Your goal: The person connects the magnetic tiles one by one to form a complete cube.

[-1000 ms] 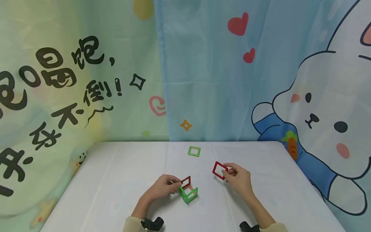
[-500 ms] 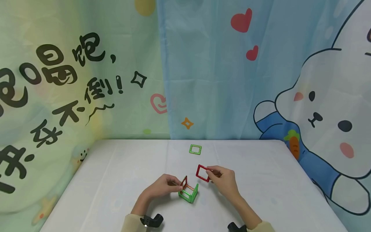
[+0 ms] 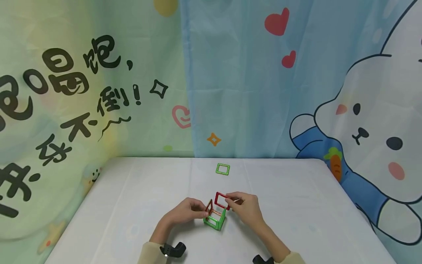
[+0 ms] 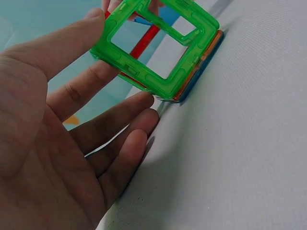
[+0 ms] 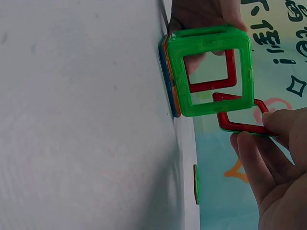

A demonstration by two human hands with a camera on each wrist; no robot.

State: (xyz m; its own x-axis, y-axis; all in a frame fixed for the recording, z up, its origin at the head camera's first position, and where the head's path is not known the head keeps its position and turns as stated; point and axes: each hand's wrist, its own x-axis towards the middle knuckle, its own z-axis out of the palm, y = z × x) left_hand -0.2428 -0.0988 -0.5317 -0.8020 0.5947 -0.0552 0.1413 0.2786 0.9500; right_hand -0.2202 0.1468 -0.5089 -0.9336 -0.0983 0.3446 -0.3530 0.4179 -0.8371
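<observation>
A small magnetic tile structure (image 3: 215, 219) stands on the white table (image 3: 132, 205). It has green square walls (image 4: 158, 43), an orange base (image 4: 204, 64) and an upright red wall (image 3: 208, 207). My left hand (image 3: 201, 209) holds the structure at its left side, fingers on the red wall. My right hand (image 3: 232, 204) pinches a loose red square tile (image 3: 222, 200) by one edge, tilted just above the structure's far right corner. In the right wrist view this red tile (image 5: 240, 122) sits close behind the green wall (image 5: 211, 72); whether it touches I cannot tell.
A single green square tile (image 3: 222, 169) lies flat farther back on the table, also seen edge-on as a green tile (image 5: 196, 184). Printed cartoon curtains (image 3: 263, 91) hang right behind the table's far edge.
My right hand has carried the red square tile leftward from the open table to just above the structure. The left hand has stayed on the structure.
</observation>
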